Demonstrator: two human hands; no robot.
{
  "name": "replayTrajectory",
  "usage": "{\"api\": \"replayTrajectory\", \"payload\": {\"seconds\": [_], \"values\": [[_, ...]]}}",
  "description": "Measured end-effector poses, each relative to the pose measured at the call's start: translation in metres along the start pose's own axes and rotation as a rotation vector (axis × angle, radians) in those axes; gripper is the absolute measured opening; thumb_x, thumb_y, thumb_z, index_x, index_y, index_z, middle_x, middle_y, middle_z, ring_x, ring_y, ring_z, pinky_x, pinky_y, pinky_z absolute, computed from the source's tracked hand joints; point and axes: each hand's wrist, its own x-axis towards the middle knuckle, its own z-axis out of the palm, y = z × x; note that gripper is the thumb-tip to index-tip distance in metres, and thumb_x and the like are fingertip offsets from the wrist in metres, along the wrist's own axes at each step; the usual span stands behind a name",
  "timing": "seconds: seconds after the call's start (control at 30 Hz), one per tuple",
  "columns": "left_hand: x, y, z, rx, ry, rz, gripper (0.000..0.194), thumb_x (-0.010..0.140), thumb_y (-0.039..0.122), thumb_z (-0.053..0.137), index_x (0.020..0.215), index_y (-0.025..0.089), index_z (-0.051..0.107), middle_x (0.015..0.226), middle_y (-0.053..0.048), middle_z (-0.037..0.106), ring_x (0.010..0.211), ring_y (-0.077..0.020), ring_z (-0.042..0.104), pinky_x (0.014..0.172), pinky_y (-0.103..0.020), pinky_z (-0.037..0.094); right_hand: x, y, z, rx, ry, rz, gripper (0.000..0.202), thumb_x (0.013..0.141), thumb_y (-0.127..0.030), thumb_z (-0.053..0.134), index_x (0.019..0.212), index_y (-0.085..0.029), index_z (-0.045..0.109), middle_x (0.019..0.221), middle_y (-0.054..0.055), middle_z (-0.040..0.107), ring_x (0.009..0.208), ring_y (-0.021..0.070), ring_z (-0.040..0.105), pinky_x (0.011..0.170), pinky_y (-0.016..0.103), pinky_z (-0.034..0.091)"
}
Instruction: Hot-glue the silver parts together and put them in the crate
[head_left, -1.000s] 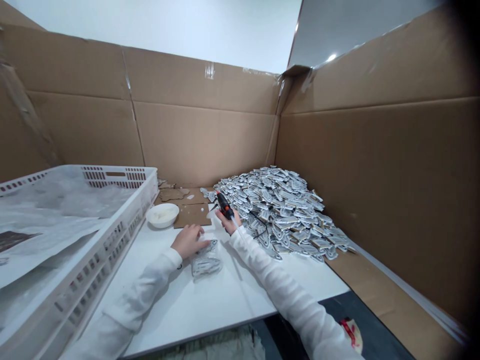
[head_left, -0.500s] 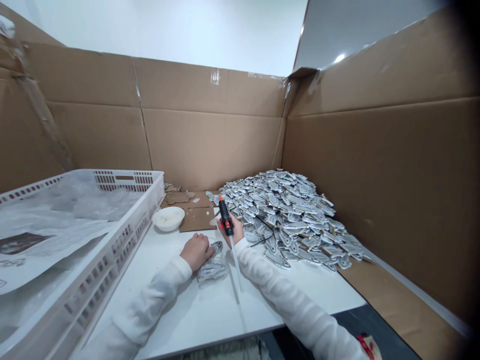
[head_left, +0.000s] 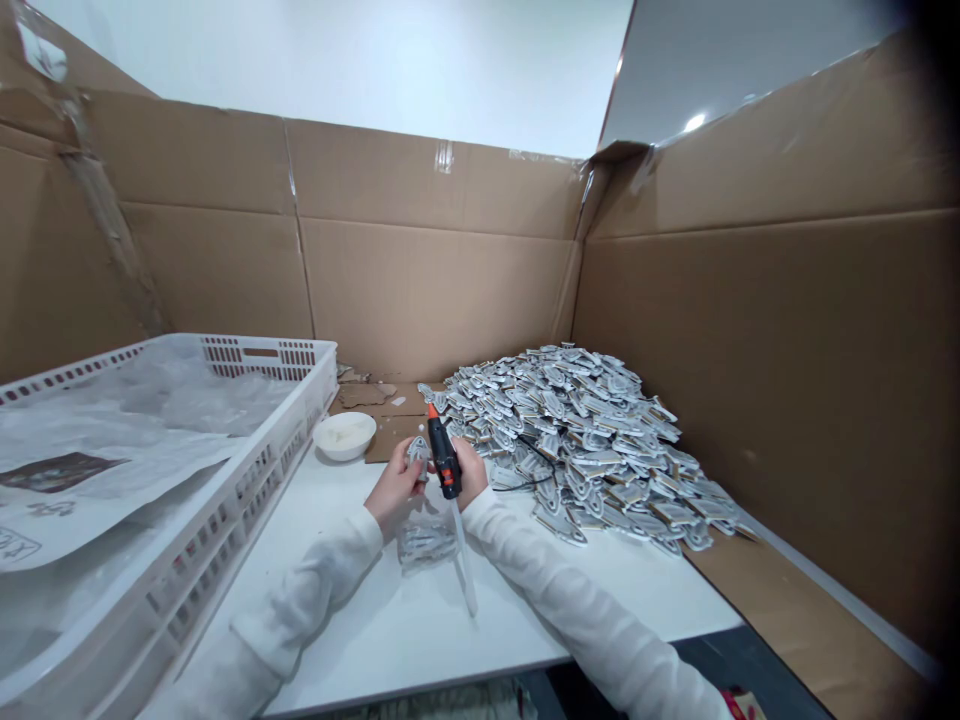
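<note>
Apparently midway with a single grey-and-white piece [head_left: 418, 453], pinches it between closed thumb and fingers of the left hand [head_left: 391, 487], just beside a black glue gun [head_left: 444, 455] clasped in the right hand [head_left: 471, 472]. Cannot make out any glue on it, nor tell finished from unfinished in the large heap [head_left: 592, 430] on the right. Has a clear bag [head_left: 426, 548] of pieces nearer, on the white table [head_left: 495, 635].
</note>
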Motion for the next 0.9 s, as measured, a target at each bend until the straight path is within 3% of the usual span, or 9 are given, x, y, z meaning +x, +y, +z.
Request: {"api": "replayTrajectory", "payload": {"seconds": [0.3,0.5,0.67,0.9], "values": [[-0.001,-0.001,0.002,-0.014,-0.028,0.047,0.048,0.074,0.024,0.051,0.118,0.013,0.034,0.060,0.005,0.051,0.038,-0.0046,0.041,0.038,-0.017,0.029,0.002,-0.002,-0.005,-0.105,0.014,-0.121,0.016,0.076,-0.026,0.047,0.063,-0.020,0.041,0.061,0.000,0.044,0.061,0.0148,0.043,0.056,0.025,0.034],[-0.001,0.001,0.001,-0.031,-0.015,0.064,0.047,0.074,0.023,0.045,0.119,0.015,0.034,0.050,0.009,0.043,0.036,-0.0052,0.040,0.038,-0.016,0.028,0.003,-0.001,-0.004,-0.051,-0.086,-0.179,0.012,0.075,-0.021,0.043,0.063,-0.020,0.040,0.061,0.000,0.043,0.061,0.0147,0.040,0.055,0.026,0.032],[-0.003,0.005,0.002,-0.062,-0.014,0.036,0.040,0.078,0.033,0.038,0.114,0.015,0.037,0.047,0.007,0.044,0.034,-0.0069,0.041,0.037,-0.017,0.027,0.002,0.003,0.002,0.056,-0.138,-0.112,0.015,0.075,-0.021,0.043,0.061,-0.019,0.042,0.059,0.000,0.043,0.061,0.0147,0.041,0.056,0.026,0.032],[0.001,-0.003,-0.002,-0.053,-0.026,0.138,0.048,0.071,0.046,0.052,0.105,0.015,0.037,0.053,0.007,0.046,0.034,-0.0064,0.042,0.035,-0.017,0.026,0.004,-0.008,0.004,0.218,-0.078,0.037,0.013,0.073,-0.030,0.053,0.073,-0.016,0.054,0.069,0.002,0.052,0.065,0.0148,0.050,0.060,0.026,0.038]]}}
